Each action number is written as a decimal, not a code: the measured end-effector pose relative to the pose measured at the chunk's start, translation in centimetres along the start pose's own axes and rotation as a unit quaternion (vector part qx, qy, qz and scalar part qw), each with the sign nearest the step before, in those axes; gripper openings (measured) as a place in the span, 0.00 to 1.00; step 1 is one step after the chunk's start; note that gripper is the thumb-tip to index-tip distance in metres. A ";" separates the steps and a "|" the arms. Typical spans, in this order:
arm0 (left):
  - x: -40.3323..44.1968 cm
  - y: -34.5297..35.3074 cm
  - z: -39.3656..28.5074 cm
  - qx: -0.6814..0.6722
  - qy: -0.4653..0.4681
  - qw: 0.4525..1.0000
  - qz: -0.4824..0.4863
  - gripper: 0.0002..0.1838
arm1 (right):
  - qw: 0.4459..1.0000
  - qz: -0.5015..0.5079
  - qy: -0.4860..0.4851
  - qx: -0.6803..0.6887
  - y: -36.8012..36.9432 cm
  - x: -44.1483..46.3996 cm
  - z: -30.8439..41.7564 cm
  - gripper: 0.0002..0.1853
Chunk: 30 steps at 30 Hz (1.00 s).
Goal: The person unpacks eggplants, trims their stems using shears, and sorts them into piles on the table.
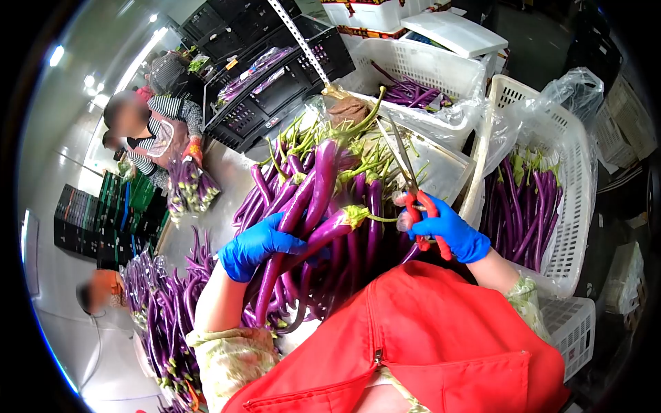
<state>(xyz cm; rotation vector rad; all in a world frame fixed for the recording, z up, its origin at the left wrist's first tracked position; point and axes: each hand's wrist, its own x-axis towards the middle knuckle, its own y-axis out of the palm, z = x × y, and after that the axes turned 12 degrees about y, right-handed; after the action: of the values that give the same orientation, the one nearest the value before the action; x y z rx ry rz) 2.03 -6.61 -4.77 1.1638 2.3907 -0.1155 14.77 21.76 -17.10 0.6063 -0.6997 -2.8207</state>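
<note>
My left hand (265,246), in a blue glove, is closed around several long purple eggplants (321,180). One of them (323,234) points its green cap and stem to the right, toward my other hand. My right hand (454,230), also gloved in blue, grips the red handles of a pair of scissors (418,206). Their metal blades stand apart and point up and away from me. Under and behind my hands lies a heap of loose eggplants (282,199) with green stems. The fingertips of my left hand are partly hidden by the eggplants.
White plastic crates (575,199) with eggplants stand at the right and back. A black crate (275,89) is at the back left. More eggplants (165,310) are piled at my left. Across the table, a person (155,131) in orange gloves holds a bunch of eggplants (189,186).
</note>
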 end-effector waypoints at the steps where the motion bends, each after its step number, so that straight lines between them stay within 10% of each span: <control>1: 0.0 0.1 0.0 -0.003 0.000 1.000 0.005 0.32 | 0.999 0.024 0.021 0.000 0.3 -0.5 0.4 0.35; 13: 0.2 -0.2 1.4 0.055 0.003 0.997 0.060 0.32 | 0.999 0.010 -0.051 0.006 3.4 0.9 0.4 0.25; 20: -8.5 -0.9 -0.7 0.063 0.286 0.949 -0.115 0.30 | 0.981 -0.115 -0.153 0.021 0.9 2.9 -0.6 0.23; 24: -17.0 -4.6 -1.0 0.015 0.491 0.803 -0.338 0.23 | 0.991 -0.069 -0.117 0.009 -5.8 2.5 -1.8 0.26; 26: -21.0 -7.9 0.6 -0.062 0.666 0.600 -0.440 0.17 | 0.995 -0.049 -0.076 0.039 -7.2 4.4 -1.7 0.20; 30: -28.6 -16.2 6.0 -0.089 0.710 0.268 -0.646 0.18 | 0.990 -0.032 -0.001 0.135 -7.8 6.4 -2.5 0.08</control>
<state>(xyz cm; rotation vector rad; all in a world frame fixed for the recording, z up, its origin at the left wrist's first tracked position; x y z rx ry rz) 7.07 -39.18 0.75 -2.2580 3.4839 1.0978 9.52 25.88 -25.08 0.6786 -1.0940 -2.8064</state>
